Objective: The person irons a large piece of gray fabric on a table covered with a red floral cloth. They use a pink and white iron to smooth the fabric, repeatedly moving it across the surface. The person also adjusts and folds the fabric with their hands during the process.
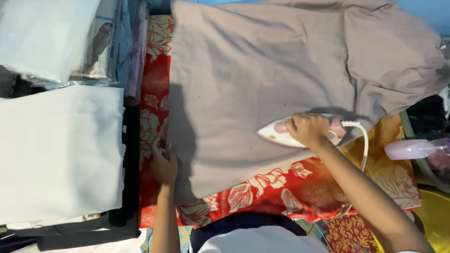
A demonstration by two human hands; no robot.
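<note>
Head view, looking straight down, shows me a grey garment (262, 79) spread flat over a red floral cloth (281, 192) that covers the work surface. My right hand (307, 129) is closed around the handle of a white and pink iron (281, 133), which sits on the garment near its right, near edge, nose pointing left. A white cord (363, 140) runs off the iron's back end and curls down toward me over the floral cloth. My left hand (164, 164) lies flat and open, fingers together, on the garment's left near corner, pressing on the edge where the grey fabric meets the red cloth. The garment reaches from that corner to the far right, where a sleeve is bunched up and hangs past the cloth. Left of the floral cloth, a folded white sheet (61, 150) rests on a dark surface, well apart from my left hand. Farther left and away, a stack of clothes (126, 42) stands beside a clear plastic bag (47, 37). On the right, just beyond the cloth's edge, a pale purple spray bottle (412, 149) lies on its side, near the iron's cord but not touching it. A yellow tub (433, 220) shows at the near right corner, partly hidden by my right forearm.
</note>
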